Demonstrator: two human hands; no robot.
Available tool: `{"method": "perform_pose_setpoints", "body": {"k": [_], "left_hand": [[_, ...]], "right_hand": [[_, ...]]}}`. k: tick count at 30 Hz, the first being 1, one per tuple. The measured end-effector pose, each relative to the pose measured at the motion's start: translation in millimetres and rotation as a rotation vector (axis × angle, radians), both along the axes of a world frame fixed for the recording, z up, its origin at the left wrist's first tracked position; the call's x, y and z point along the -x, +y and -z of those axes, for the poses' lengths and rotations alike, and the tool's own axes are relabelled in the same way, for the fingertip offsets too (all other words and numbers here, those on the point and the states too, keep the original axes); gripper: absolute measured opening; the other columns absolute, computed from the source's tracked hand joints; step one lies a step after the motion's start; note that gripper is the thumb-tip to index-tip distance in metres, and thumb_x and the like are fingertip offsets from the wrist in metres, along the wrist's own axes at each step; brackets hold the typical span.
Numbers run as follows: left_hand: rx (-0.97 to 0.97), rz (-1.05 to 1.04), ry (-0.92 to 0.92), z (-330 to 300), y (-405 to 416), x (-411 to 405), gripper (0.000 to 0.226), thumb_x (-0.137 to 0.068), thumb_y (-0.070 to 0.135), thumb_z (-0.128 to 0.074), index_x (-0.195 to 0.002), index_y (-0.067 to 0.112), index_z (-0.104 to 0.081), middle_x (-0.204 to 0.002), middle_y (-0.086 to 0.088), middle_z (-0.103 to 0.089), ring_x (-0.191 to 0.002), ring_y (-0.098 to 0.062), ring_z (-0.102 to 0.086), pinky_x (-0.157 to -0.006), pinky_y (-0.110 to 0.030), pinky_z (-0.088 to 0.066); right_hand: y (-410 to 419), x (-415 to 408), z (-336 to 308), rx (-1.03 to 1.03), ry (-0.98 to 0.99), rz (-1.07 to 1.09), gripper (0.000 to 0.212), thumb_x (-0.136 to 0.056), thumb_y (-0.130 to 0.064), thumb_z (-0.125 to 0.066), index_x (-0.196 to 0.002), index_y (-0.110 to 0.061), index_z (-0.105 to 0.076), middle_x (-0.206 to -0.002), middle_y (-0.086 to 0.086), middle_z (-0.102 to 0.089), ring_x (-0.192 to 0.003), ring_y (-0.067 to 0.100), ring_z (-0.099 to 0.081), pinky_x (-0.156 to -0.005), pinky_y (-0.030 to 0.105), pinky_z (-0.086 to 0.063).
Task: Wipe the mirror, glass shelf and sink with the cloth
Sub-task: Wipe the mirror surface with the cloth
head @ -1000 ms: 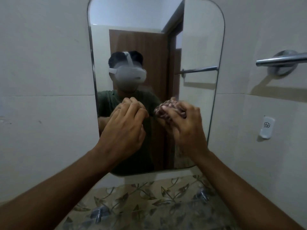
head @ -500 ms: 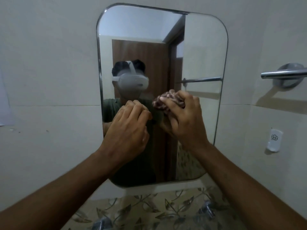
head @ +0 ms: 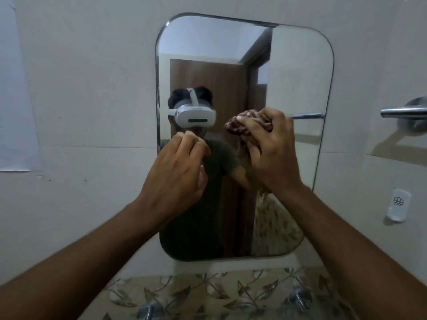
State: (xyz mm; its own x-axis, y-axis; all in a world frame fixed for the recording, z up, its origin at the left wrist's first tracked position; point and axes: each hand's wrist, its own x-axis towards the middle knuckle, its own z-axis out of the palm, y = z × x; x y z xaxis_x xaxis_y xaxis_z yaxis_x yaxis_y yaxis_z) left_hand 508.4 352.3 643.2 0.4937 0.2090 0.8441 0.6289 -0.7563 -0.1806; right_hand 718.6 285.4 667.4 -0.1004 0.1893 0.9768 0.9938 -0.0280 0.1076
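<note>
A rounded rectangular mirror hangs on the white wall straight ahead. My right hand is raised in front of its middle right and grips a bunched brown and pink patterned cloth, which sits close to or against the glass. My left hand hovers just left of it, in front of the mirror's lower left, fingers curled loosely and holding nothing. The glass shelf with a leaf pattern lies below the mirror. The sink is out of view.
A chrome towel bar juts from the right wall at hand height. A small white wall hook is mounted below it. A sheet of paper is stuck on the wall at far left. Two metal brackets hold the shelf.
My right hand has lifted the cloth up the mirror and moved away from my left hand. The view has tilted up, showing the mirror's whole top edge.
</note>
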Motion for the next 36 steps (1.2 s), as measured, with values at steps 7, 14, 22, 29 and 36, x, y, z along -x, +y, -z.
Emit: {"method": "perform_pose_setpoints", "body": {"k": [7, 14, 22, 29, 36], "left_hand": [[0.001, -0.002, -0.043, -13, 5, 1, 0.032, -0.089, 0.027, -0.060, -0.119, 0.018, -0.055, -0.120, -0.003, -0.053, -0.105, -0.017, -0.046, -0.087, -0.027, -0.042], [0.002, 0.012, -0.066, -14, 3, 0, 0.030, -0.090, 0.029, -0.059, -0.119, 0.018, -0.057, -0.120, -0.004, -0.054, -0.106, -0.017, -0.048, -0.090, -0.027, -0.042], [0.010, -0.005, -0.048, 0, 6, 9, 0.032, -0.087, 0.028, -0.065, -0.117, 0.017, -0.059, -0.120, -0.005, -0.054, -0.106, -0.018, -0.049, -0.089, -0.026, -0.039], [-0.002, -0.011, -0.043, -2, 11, 14, 0.031, -0.090, 0.028, -0.060, -0.118, 0.015, -0.059, -0.119, -0.006, -0.055, -0.104, -0.018, -0.050, -0.089, -0.025, -0.039], [-0.009, 0.013, -0.063, 0, 11, 6, 0.029, -0.088, 0.024, -0.063, -0.115, 0.014, -0.060, -0.115, -0.007, -0.057, -0.101, -0.020, -0.051, -0.088, -0.029, -0.043]], "right_hand": [[-2, 9, 44, 0.159, -0.182, 0.005, 0.051, -0.089, -0.021, -0.073, -0.138, -0.022, -0.058, -0.142, 0.015, -0.044, -0.117, 0.030, -0.044, -0.093, 0.043, -0.045], [-4, -8, -35, -0.086, 0.117, -0.030, 0.043, -0.095, -0.027, -0.056, -0.137, -0.020, -0.057, -0.141, 0.012, -0.041, -0.124, 0.026, -0.040, -0.100, 0.041, -0.049], [5, 20, 37, 0.108, -0.143, -0.019, 0.049, -0.092, -0.021, -0.069, -0.140, -0.023, -0.056, -0.142, 0.013, -0.041, -0.119, 0.030, -0.046, -0.095, 0.043, -0.048], [-11, -21, 11, -0.208, 0.262, -0.008, 0.040, -0.097, -0.019, -0.061, -0.137, -0.016, -0.059, -0.133, 0.015, -0.045, -0.119, 0.025, -0.044, -0.104, 0.022, -0.038], [-5, 0, 45, -0.027, 0.109, 0.027, 0.045, -0.097, -0.025, -0.054, -0.141, -0.018, -0.054, -0.139, 0.016, -0.042, -0.121, 0.030, -0.045, -0.098, 0.037, -0.050]]}}
